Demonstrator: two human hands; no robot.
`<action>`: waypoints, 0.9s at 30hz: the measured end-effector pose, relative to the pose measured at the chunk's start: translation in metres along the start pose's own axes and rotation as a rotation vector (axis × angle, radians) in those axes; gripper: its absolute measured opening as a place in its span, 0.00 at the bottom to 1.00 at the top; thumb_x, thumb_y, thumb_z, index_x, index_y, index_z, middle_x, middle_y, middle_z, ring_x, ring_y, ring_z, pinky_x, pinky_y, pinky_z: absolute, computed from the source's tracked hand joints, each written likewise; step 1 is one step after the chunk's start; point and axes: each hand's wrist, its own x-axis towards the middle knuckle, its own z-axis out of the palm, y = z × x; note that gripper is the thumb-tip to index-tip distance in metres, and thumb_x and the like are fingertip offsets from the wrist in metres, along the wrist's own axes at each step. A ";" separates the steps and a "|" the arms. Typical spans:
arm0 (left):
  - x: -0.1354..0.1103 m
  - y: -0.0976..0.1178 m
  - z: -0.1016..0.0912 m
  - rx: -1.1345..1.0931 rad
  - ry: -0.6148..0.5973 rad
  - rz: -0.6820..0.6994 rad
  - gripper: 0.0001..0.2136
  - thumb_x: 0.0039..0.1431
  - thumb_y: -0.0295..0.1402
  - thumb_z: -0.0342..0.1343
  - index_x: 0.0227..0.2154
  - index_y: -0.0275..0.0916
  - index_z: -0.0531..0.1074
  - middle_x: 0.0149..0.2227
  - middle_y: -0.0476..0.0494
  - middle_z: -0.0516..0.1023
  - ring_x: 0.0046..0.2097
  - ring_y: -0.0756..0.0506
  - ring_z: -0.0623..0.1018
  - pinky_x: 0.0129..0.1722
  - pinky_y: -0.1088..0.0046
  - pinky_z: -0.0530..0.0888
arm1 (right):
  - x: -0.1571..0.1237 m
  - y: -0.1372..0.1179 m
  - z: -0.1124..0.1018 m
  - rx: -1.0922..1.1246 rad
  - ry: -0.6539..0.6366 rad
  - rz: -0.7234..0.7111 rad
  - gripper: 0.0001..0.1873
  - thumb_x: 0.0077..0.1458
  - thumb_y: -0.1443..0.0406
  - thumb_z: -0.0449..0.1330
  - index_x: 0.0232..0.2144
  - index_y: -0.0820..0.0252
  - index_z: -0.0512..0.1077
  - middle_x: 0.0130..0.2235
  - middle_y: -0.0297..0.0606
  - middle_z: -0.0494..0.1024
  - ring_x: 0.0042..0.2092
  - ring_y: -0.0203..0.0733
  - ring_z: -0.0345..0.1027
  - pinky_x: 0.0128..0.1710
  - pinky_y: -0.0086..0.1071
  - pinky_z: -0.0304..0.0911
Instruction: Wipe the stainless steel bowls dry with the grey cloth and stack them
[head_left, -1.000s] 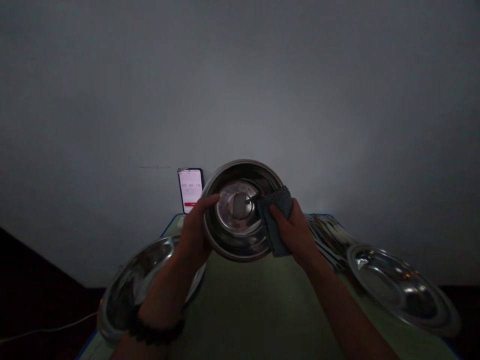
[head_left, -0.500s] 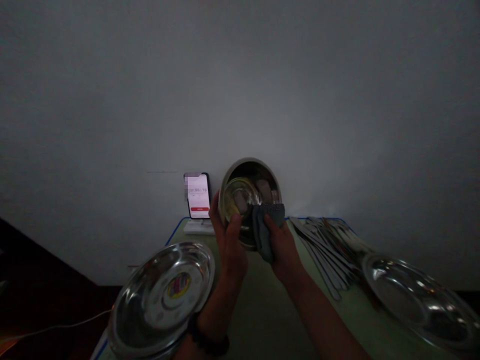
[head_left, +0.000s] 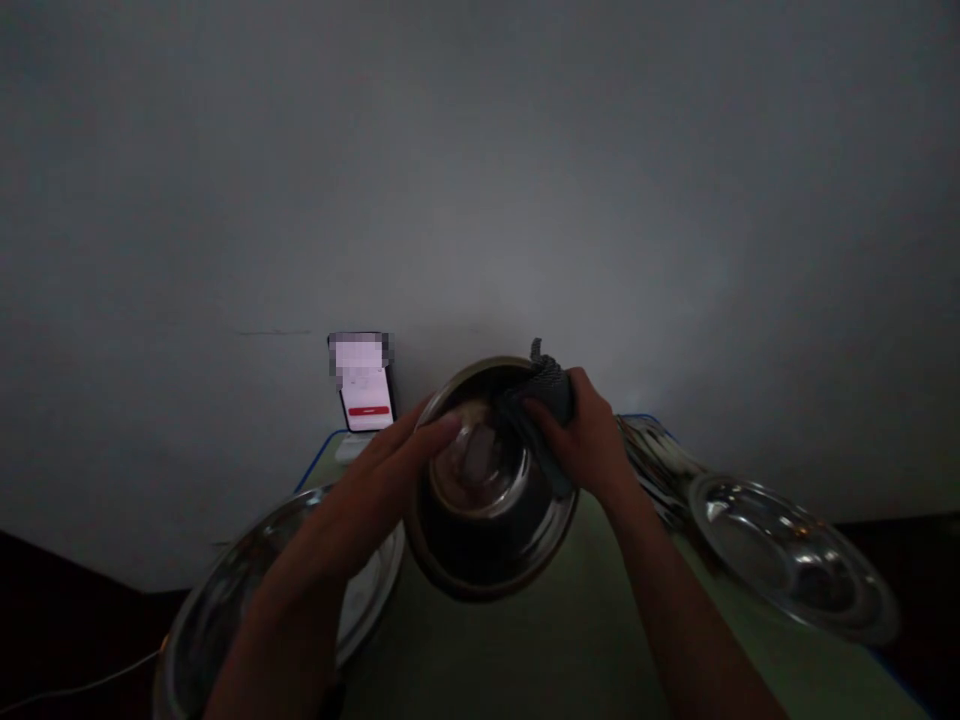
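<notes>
A deep metal bowl point(head_left: 480, 555) is held up over the table, its opening tilted toward me. My left hand point(head_left: 390, 460) grips the left rim, thumb inside and the other fingers behind the wall. At the upper right rim, my right hand point(head_left: 589, 440) is closed on a folded grey cloth point(head_left: 546, 400). The cloth wraps over that edge and presses against the inside wall. Part of the right fingers is hidden behind the bowl.
A wide metal basin point(head_left: 217, 610) lies at the left, partly behind my left forearm. On the right are several flat metal utensils point(head_left: 660, 450) and a shallow metal dish point(head_left: 795, 560). A lit phone point(head_left: 366, 385) stands by the wall on the green table point(head_left: 510, 660).
The bowl has come lower and nearer and turned. My right hand with the cloth has shifted up to the right rim. My left forearm now covers part of the basin. The view has shifted slightly.
</notes>
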 end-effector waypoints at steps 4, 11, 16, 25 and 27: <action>-0.005 0.003 -0.009 -0.037 -0.128 -0.132 0.17 0.57 0.43 0.58 0.45 0.40 0.80 0.33 0.36 0.84 0.41 0.34 0.82 0.41 0.57 0.78 | -0.003 -0.012 -0.006 -0.064 -0.134 -0.175 0.13 0.55 0.54 0.59 0.33 0.55 0.63 0.33 0.35 0.71 0.32 0.40 0.65 0.32 0.32 0.57; -0.004 0.007 -0.009 0.012 -0.171 -0.151 0.17 0.53 0.45 0.61 0.41 0.41 0.81 0.32 0.36 0.84 0.39 0.34 0.82 0.41 0.56 0.78 | -0.009 -0.024 0.000 0.013 -0.143 -0.286 0.13 0.55 0.56 0.61 0.38 0.54 0.64 0.37 0.35 0.71 0.37 0.41 0.67 0.37 0.35 0.62; 0.004 -0.007 -0.008 -0.111 0.020 0.014 0.19 0.55 0.50 0.57 0.41 0.41 0.81 0.32 0.38 0.83 0.46 0.34 0.80 0.47 0.57 0.76 | -0.005 -0.016 0.010 0.073 0.358 -0.171 0.11 0.58 0.58 0.57 0.41 0.56 0.64 0.40 0.39 0.69 0.42 0.43 0.64 0.43 0.40 0.62; 0.016 -0.010 0.003 -0.106 0.262 0.121 0.20 0.53 0.51 0.59 0.41 0.42 0.79 0.43 0.37 0.82 0.58 0.34 0.72 0.58 0.56 0.68 | -0.008 -0.040 0.001 0.179 0.419 -0.062 0.09 0.58 0.58 0.56 0.37 0.55 0.70 0.39 0.39 0.73 0.42 0.43 0.67 0.45 0.38 0.63; 0.018 -0.012 0.011 -0.082 0.213 0.157 0.21 0.55 0.52 0.56 0.44 0.44 0.78 0.48 0.39 0.81 0.61 0.35 0.69 0.61 0.55 0.64 | -0.013 -0.045 0.017 0.255 0.295 0.051 0.12 0.60 0.58 0.53 0.41 0.57 0.71 0.43 0.41 0.75 0.46 0.44 0.68 0.50 0.40 0.63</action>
